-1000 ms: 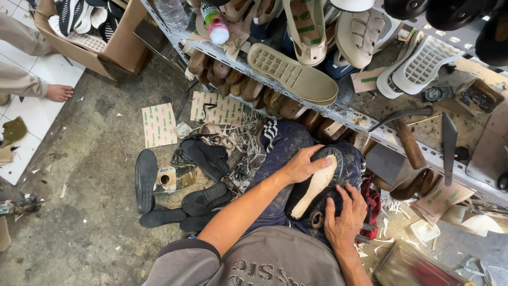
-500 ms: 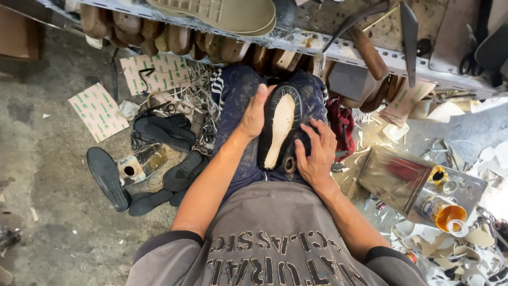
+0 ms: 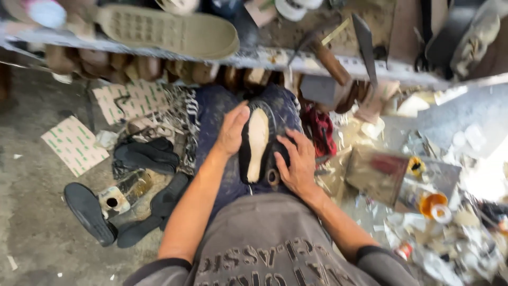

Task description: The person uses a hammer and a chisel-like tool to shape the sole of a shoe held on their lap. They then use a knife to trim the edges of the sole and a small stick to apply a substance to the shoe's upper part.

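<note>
Black shoe [image 3: 257, 145] with cream insole, dark blue trousers [image 3: 217, 114], grey shirt [image 3: 264, 243].

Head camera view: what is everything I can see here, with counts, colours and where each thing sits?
Shoe: one, black with pale sole up, on the lap.
Loose soles: several, black, floor at left.
Big sole: one, olive, on the shelf.
Printed sheets: two, white and green, floor at left.
Hammer: one, brown handle, on the shelf.
Tin: one, orange, right clutter.
Left hand: on the shoe's left side.
Right hand: on its right side.
</note>
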